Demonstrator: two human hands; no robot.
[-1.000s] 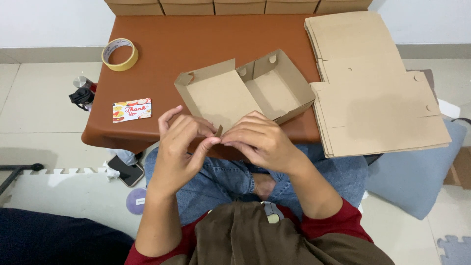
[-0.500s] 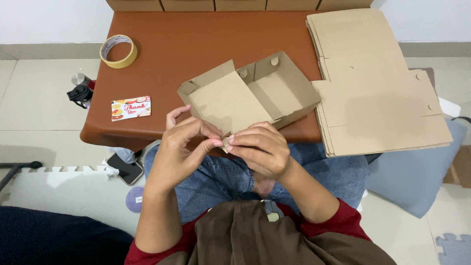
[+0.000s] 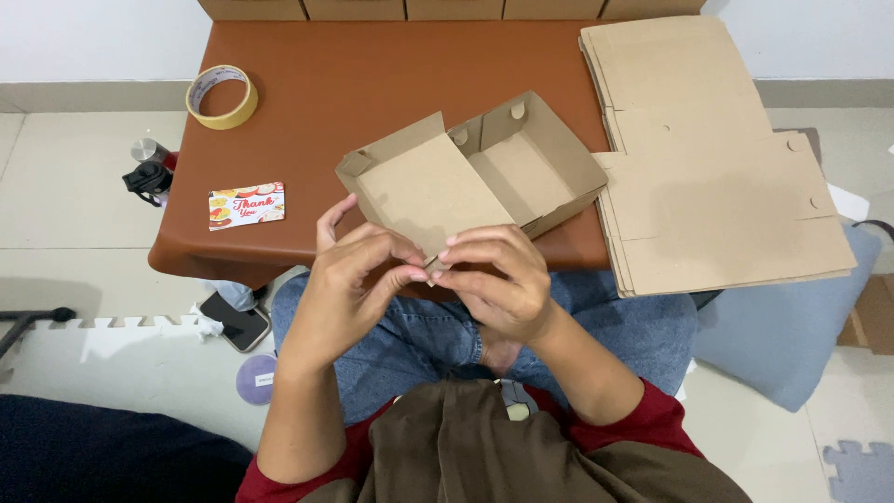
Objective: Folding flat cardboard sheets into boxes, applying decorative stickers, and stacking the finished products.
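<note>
1. Left hand (image 3: pixel 349 279) fingertips pinch near flap edge of half-folded cardboard box (image 3: pixel 470 177).
2. Right hand (image 3: pixel 498 279) pinches same edge, fingertips touching the left's.
3. Box sits on brown table (image 3: pixel 372 74), open side up, near corner overhanging the table's front edge above the lap.
4. Stack of flat cardboard blanks (image 3: pixel 708 168) just right of the box.
5. Tape roll (image 3: pixel 222 96) at far left; printed card (image 3: pixel 246 205) near left front edge.
6. Phone (image 3: pixel 237 321) on floor below.
</note>
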